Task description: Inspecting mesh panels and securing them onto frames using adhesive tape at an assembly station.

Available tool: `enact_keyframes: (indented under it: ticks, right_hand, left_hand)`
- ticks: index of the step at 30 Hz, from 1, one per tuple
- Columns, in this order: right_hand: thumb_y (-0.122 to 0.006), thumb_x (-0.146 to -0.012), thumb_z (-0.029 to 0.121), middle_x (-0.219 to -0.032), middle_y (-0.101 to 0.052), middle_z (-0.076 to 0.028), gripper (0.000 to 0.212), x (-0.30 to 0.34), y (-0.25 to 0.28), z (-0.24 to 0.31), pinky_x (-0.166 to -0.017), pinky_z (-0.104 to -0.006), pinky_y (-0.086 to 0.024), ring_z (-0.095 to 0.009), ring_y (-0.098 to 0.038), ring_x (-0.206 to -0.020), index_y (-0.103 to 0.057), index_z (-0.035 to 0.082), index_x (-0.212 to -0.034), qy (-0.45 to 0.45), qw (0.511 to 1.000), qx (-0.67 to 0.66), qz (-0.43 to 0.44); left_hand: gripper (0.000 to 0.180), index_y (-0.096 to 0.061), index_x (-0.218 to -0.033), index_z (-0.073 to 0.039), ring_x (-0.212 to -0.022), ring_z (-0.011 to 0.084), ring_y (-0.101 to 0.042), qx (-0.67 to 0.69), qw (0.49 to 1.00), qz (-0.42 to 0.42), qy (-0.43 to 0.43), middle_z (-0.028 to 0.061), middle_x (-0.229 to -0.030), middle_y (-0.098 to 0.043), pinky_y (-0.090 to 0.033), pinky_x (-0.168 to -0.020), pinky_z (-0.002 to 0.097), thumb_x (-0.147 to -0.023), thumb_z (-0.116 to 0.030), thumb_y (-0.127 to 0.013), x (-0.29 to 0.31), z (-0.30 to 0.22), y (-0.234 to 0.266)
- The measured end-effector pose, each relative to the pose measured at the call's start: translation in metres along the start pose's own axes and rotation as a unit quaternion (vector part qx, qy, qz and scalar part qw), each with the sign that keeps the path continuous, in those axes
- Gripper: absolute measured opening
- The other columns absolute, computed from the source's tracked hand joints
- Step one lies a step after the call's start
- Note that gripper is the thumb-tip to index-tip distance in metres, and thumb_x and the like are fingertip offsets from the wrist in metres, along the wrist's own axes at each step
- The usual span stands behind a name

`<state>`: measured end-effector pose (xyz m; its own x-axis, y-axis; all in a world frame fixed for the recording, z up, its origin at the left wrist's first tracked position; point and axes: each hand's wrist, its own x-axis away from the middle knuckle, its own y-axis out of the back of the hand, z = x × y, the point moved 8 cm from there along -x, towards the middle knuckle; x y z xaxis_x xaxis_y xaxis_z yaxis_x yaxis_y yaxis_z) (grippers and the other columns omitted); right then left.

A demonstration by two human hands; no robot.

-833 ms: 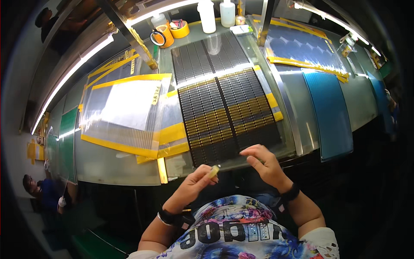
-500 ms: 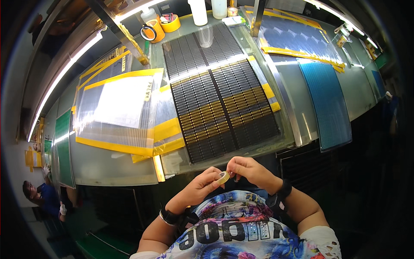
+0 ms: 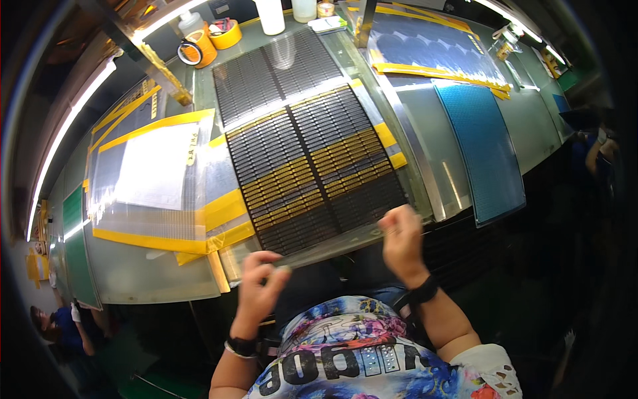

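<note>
Left hand (image 3: 258,289) has parted from right hand (image 3: 403,246), near yellow-taped film (image 3: 163,218).

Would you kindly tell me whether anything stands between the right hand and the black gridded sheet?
Nothing visible does: the right hand appears beside the near right corner of the black gridded sheet.

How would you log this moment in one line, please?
left hand: near dark sheet | right hand: near its right front corner | held items: unclear
</note>
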<state>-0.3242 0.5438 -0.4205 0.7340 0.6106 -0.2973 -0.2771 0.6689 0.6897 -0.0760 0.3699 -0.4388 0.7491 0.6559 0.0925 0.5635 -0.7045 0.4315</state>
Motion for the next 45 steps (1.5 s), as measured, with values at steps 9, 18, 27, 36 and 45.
enact_keyframes:
  ticks: [9, 18, 27, 36, 45]
  right_hand:
    - [-0.069, -0.087, 0.014, -0.078, -0.058, -0.006, 0.015, -0.01, 0.021, -0.075, -0.074, -0.0411, -0.039, -0.029, -0.056, -0.078, -0.055, 0.008, -0.081, -0.036, 0.995, 0.085, -0.031]
    - [-0.069, -0.087, 0.016, -0.077, -0.056, -0.004, 0.016, -0.015, 0.016, -0.068, -0.073, -0.0409, -0.038, -0.027, -0.054, -0.077, -0.055, 0.01, -0.081, -0.015, 0.991, 0.132, -0.024]
    - [-0.069, -0.087, 0.015, -0.075, -0.054, -0.002, 0.016, -0.013, 0.017, -0.065, -0.071, -0.0407, -0.037, -0.026, -0.054, -0.075, -0.054, 0.012, -0.088, -0.026, 0.987, 0.151, -0.056]
    - [-0.065, -0.092, 0.018, -0.076, -0.055, -0.005, 0.015, -0.012, 0.013, -0.071, -0.073, -0.0422, -0.039, -0.028, -0.056, -0.077, -0.053, 0.01, -0.087, -0.025, 0.985, 0.167, -0.031]
    - [-0.062, -0.095, 0.019, -0.074, -0.053, -0.004, 0.016, -0.011, 0.011, -0.072, -0.07, -0.0393, -0.036, -0.026, -0.054, -0.07, -0.051, 0.009, -0.088, -0.028, 0.984, 0.175, -0.026]
  left_hand:
    - [0.036, -0.046, -0.066, -0.001, -0.096, 0.0259, -0.049, -0.11, 0.983, -0.149, 0.02, 0.0101, -0.097, -0.055, -0.038, -0.09, 0.0354, -0.079, -0.014, -0.078, 0.014, 0.031, 0.045]
    - [0.037, -0.046, -0.066, -0.002, -0.095, 0.0251, -0.05, -0.106, 0.981, -0.16, 0.02, 0.0099, -0.096, -0.054, -0.039, -0.089, 0.0346, -0.076, -0.011, -0.08, 0.014, 0.029, 0.043]
    - [0.039, -0.044, -0.066, -0.003, -0.095, 0.0269, -0.052, -0.135, 0.974, -0.184, -0.007, 0.0107, -0.096, -0.055, -0.041, -0.087, 0.0361, -0.073, -0.01, -0.082, 0.015, 0.025, 0.042]
    - [0.038, -0.047, -0.065, -0.004, -0.089, 0.0292, -0.053, -0.162, 0.951, -0.262, -0.033, 0.01, -0.092, -0.06, -0.043, -0.082, 0.0387, -0.07, -0.007, -0.085, 0.021, 0.027, 0.035]
    - [0.038, -0.047, -0.067, -0.006, -0.088, 0.0294, -0.052, -0.207, 0.934, -0.284, -0.065, 0.0082, -0.09, -0.06, -0.042, -0.08, 0.0403, -0.067, -0.009, -0.085, 0.022, 0.026, 0.031]
